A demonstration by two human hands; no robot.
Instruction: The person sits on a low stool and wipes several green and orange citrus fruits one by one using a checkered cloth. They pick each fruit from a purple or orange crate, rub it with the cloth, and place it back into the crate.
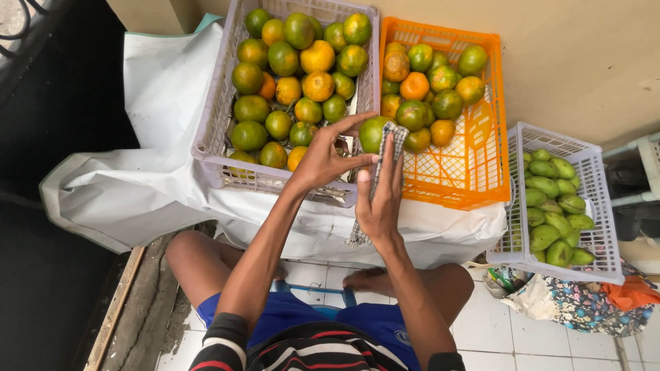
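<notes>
Three plastic crates sit on a white-covered surface [172, 172]. The lavender crate [220, 103], at its left end, holds about twenty-five green and orange citrus fruits. The orange crate [481, 165], in the middle, holds about thirteen of the same fruit. A white crate [605, 206], off the right edge, holds about eighteen small green mangoes. Two hands are in view: the left hand [326, 159] holds one green citrus fruit [373, 134], and the right hand [381, 203] holds one checked cloth [392, 141].
</notes>
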